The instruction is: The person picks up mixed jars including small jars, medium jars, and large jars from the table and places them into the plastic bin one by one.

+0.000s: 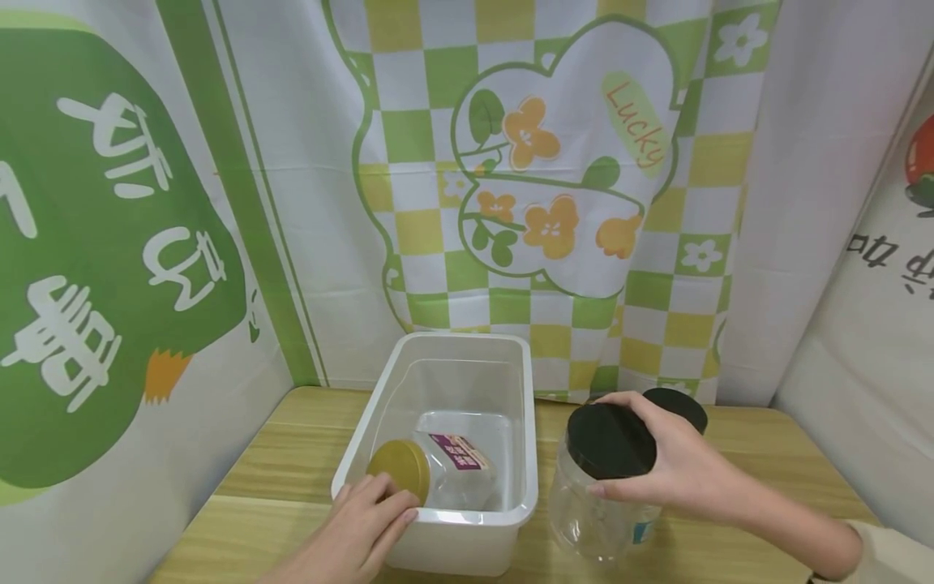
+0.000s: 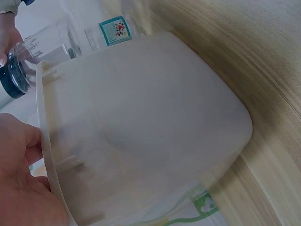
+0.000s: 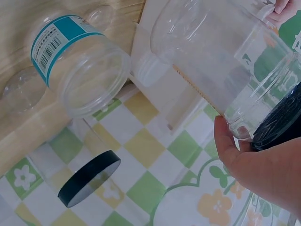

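Note:
My left hand (image 1: pixel 357 519) grips the near rim of a white plastic bin (image 1: pixel 531 422), fingers over the edge. Inside the bin lies a clear jar (image 1: pixel 477 487) on its side, with a gold lid (image 1: pixel 409 469) and a purple label. To the bin's right, my right hand (image 1: pixel 689 462) holds another clear jar (image 1: pixel 584 511) by its black lid (image 1: pixel 613 442). I cannot tell if that jar's base touches the table. Beside it stands a clear container with a teal label (image 3: pixel 70 26); a second black lid (image 3: pixel 89 179) shows near it.
The wood-grain table (image 1: pixel 277 478) is backed by a green-and-yellow checked cloth (image 1: pixel 511 308). Printed white curtains (image 1: pixel 861 349) hang at both sides, close to the table's edges.

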The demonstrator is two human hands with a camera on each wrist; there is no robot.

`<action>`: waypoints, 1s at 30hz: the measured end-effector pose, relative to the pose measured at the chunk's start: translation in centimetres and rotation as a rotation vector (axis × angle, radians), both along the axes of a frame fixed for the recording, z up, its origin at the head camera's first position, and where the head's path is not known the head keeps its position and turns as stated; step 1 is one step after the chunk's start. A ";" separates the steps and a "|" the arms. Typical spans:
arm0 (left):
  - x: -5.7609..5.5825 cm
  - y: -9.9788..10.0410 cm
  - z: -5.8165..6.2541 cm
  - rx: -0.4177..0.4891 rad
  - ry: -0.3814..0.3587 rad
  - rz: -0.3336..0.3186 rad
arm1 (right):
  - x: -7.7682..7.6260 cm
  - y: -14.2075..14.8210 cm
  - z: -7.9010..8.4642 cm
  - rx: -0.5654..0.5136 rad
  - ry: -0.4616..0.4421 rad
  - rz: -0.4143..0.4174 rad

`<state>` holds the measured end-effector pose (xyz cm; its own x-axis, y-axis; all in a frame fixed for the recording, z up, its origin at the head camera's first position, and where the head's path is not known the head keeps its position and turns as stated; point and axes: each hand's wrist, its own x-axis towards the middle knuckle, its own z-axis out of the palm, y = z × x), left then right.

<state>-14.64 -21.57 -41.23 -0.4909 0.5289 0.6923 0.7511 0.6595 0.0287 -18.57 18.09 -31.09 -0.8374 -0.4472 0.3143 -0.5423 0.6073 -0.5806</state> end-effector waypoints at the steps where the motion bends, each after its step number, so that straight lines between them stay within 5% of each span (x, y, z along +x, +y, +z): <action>1: 0.0 0.0 0.0 -0.001 -0.002 0.000 | 0.0 0.0 0.2 -0.001 -0.017 0.001; 30: 0.0 0.1 0.0 0.006 0.001 0.005 | -2.2 -0.7 4.1 0.008 -0.102 -0.029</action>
<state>-14.67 -21.48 -41.25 -0.4926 0.5221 0.6963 0.7480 0.6629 0.0321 -20.75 17.41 -27.00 -0.8774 -0.4245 0.2234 -0.4629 0.6269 -0.6267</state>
